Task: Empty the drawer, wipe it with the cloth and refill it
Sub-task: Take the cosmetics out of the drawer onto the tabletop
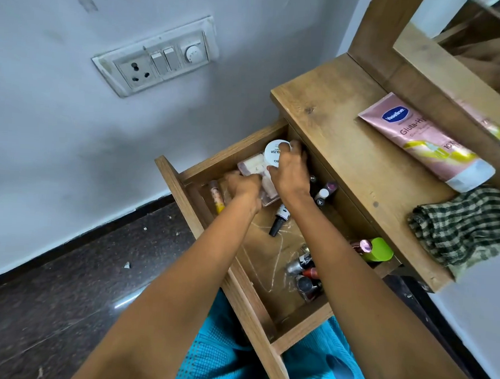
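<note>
The wooden drawer (pixel 181 197) stands pulled out, with cosmetics inside. Both my hands reach into its far end. My right hand (pixel 291 174) grips a round white jar (pixel 275 154) with a printed lid. My left hand (pixel 243 186) holds a clear pinkish packet (pixel 251 167) lying under the jar. A yellow-tipped tube (pixel 216 197) lies along the drawer's left wall, and a black-capped nail polish bottle (pixel 279 220) lies mid-drawer. Small bottles (pixel 325 193) stand to the right. A green-capped bottle (pixel 377 249) and several lipsticks (pixel 304 272) fill the near right corner. The checked cloth (pixel 461 229) lies on the dresser top.
A pink Vaseline lotion tube (pixel 425 140) lies on the dresser top (pixel 345 122) below the mirror frame (pixel 378 36). A switch and socket panel (pixel 157 60) sits on the wall to the left. Dark stone floor (pixel 79 267) lies below the drawer, and my blue garment (pixel 314 372) is underneath it.
</note>
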{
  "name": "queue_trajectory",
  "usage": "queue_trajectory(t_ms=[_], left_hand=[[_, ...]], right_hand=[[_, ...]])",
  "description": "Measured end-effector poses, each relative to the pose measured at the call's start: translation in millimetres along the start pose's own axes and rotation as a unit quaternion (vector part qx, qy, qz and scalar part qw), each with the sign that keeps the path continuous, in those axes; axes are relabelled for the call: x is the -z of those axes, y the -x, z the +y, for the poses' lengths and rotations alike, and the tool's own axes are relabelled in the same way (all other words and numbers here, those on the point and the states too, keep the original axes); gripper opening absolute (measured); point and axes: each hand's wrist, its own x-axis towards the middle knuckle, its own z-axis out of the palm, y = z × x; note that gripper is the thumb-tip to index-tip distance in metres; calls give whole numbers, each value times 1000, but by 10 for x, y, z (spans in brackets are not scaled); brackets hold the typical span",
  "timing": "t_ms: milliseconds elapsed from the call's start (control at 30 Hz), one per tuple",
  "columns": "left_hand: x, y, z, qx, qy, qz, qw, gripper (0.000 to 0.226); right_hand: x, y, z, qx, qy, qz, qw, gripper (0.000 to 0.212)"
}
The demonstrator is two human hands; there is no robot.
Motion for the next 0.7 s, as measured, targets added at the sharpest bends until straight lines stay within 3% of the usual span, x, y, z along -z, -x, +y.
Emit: queue_trajectory(t_ms=[333,467,700], left_hand=[[89,136,114,70,84,-36,993,12],[151,181,125,69,95,-23,993,13],[365,371,175,61,114,0,992,25]], right_hand=[[-32,33,-19,-26,-97,25,995,45],[-3,108,-85,-32,-161,35,986,46],[99,333,-222,7,-146,61,987,52]])
